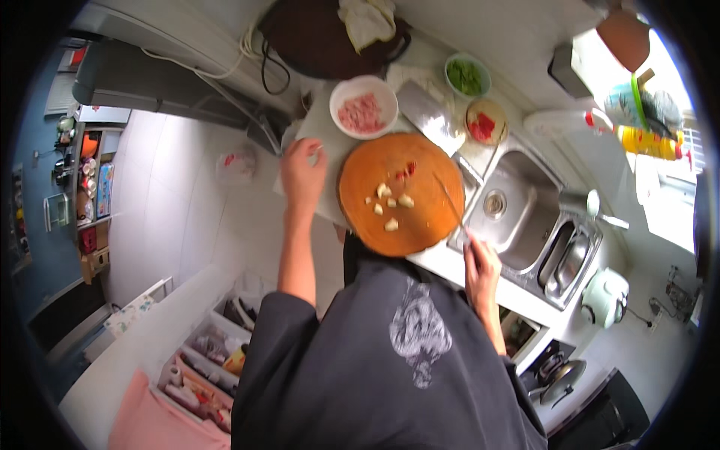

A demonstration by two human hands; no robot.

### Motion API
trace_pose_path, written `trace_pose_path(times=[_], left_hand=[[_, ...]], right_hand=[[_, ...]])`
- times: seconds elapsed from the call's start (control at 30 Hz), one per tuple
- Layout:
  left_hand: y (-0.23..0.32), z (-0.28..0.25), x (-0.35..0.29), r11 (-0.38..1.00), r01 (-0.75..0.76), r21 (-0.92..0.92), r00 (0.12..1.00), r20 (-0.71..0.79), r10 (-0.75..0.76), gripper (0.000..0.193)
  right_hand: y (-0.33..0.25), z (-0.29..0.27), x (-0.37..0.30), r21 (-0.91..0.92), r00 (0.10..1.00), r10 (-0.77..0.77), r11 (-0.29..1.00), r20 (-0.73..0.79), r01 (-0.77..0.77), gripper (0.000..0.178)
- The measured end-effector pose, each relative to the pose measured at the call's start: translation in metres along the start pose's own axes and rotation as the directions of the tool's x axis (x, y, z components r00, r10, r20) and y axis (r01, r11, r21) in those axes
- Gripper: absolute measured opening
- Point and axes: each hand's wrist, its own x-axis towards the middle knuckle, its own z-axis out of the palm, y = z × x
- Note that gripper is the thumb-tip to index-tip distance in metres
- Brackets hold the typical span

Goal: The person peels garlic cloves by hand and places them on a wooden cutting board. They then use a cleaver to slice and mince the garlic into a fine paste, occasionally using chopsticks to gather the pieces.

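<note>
My right hand (482,268) is closed round the handle of a knife (451,196), whose thin blade lies over the right side of a round wooden chopping board (367,229). Pale pieces that look like garlic (406,201) are scattered on the board, with a few bits of red chili (411,168) above them. Off the board's left side, my left hand (303,166) is raised with its fingers curled together; whether something small is in them is hidden. A white bowl of diced pinkish meat (361,112) stands just behind the board.
Right of the board is a steel sink (517,214). Behind it sit a wide shiny metal blade (433,112), a bowl of chopped greens (466,76) and a small dish of red pieces (484,124). A plastic bag (236,165) lies at left; bins (202,360) stand lower left.
</note>
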Motion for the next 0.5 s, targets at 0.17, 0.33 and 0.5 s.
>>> trace_pose_path(times=[0.17, 0.33, 0.5], left_hand=[[-0.091, -0.042, 0.043, 0.983, 0.175, 0.047, 0.984, -0.047, -0.173, 0.010], [-0.160, -0.026, 0.059, 0.975, 0.214, -0.060, 0.977, -0.001, -0.214, 0.013], [-0.102, -0.023, 0.032, 0.965, 0.195, -0.174, 0.975, 0.139, -0.172, 0.023]], right_hand=[[-0.013, 0.020, -0.002, 0.025, 0.998, 0.067, 0.997, 0.004, -0.067, 0.030], [-0.041, 0.040, 0.017, -0.002, 0.999, 0.049, 0.999, -0.023, -0.049, 0.028], [-0.059, 0.050, 0.035, 0.085, 0.986, 0.148, 0.986, -0.076, -0.142, 0.026]])
